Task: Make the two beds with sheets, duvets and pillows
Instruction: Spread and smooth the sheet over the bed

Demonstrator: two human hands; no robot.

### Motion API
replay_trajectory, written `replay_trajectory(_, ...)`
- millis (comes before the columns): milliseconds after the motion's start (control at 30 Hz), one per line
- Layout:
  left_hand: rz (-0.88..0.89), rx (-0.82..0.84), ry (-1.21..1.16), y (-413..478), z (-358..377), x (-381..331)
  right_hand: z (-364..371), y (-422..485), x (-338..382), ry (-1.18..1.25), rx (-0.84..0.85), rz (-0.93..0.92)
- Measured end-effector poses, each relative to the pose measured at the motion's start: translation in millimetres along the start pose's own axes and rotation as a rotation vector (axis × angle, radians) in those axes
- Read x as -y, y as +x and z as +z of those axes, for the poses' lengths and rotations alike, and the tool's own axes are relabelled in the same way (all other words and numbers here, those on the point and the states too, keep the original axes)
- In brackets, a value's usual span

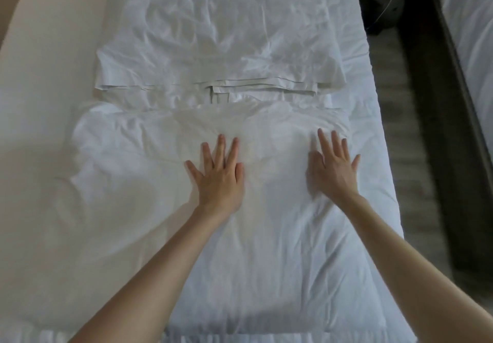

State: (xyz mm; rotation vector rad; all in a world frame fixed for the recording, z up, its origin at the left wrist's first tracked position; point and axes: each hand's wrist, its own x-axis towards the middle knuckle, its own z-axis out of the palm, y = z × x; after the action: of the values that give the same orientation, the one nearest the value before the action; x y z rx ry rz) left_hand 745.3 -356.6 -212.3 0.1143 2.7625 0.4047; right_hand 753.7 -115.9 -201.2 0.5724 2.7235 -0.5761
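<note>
A folded sheet [213,57] lies beyond the duvet [266,236]; left hand [218,180] and right hand [333,169] press flat on it, fingers spread.

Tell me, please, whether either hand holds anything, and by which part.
Nothing is held: the left hand and the right hand lie flat, fingers straight, on the puffy white bedding.

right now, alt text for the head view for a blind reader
Left hand and right hand press flat, fingers spread, on a puffy folded duvet on a white bed. A creased folded sheet lies beyond it; a second bed edges in at right.
</note>
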Motion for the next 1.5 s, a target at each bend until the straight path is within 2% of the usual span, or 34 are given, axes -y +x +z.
replay_trajectory(100, 0.1, -0.106, -0.003, -30.5, 8.2, -9.5, 23.5, -64.4, 37.0, 0.032, 0.029, -0.157)
replay_trajectory(167, 0.16, -0.124, 0.035, -61.6, 21.9, -12.4, 40.3, -104.4, 40.6, 0.018, 0.053, -0.189)
replay_trajectory(300, 0.182, -0.124, 0.116, -116.4, 43.3, 2.0, 61.5, -143.7, -8.1, -0.102, 0.104, -0.142)
replay_trajectory(467, 0.09, -0.083, 0.121, -159.1, 59.6, 18.8, 69.3, -167.8, -65.0, -0.163, 0.177, -0.068)
replay_trajectory(567, -0.005, -0.006, 0.092, -178.6, 59.8, 24.6, 68.4, -177.3, -68.5, -0.101, 0.225, -0.008)
replay_trajectory(667, -0.074, 0.108, 0.09, -204.7, 50.6, 27.0, 64.0, -199.6, -68.6, -0.163, 0.316, -0.043)
replay_trajectory(800, -0.079, 0.292, 0.081, -239.7, 28.5, 30.3, 46.1, -237.0, -77.3, -0.244, 0.45, -0.066)
replay_trajectory(867, -0.057, 0.334, 0.055, -253.7, 14.5, 32.4, 29.9, -248.5, -77.8, -0.194, 0.51, -0.06)
replay_trajectory(933, -0.023, 0.308, 0.065, -268.8, -1.1, 32.4, 11.2, -259.1, -73.7, -0.138, 0.468, -0.066)
replay_trajectory(1067, 0.028, 0.158, 0.1, -307.9, -32.2, 33.2, -21.3, -298.3, -54.2, -0.138, 0.275, -0.219)
replay_trajectory(1333, 0.138, -0.061, 0.07, -419.0, -86.7, 35.6, -60.4, -439.7, -16.9, -0.135, -0.008, -0.437)
replay_trajectory(1500, 0.214, -0.087, 0.063, -481.1, -106.0, 20.9, -81.0, -500.3, -25.2, -0.125, -0.111, -0.486)
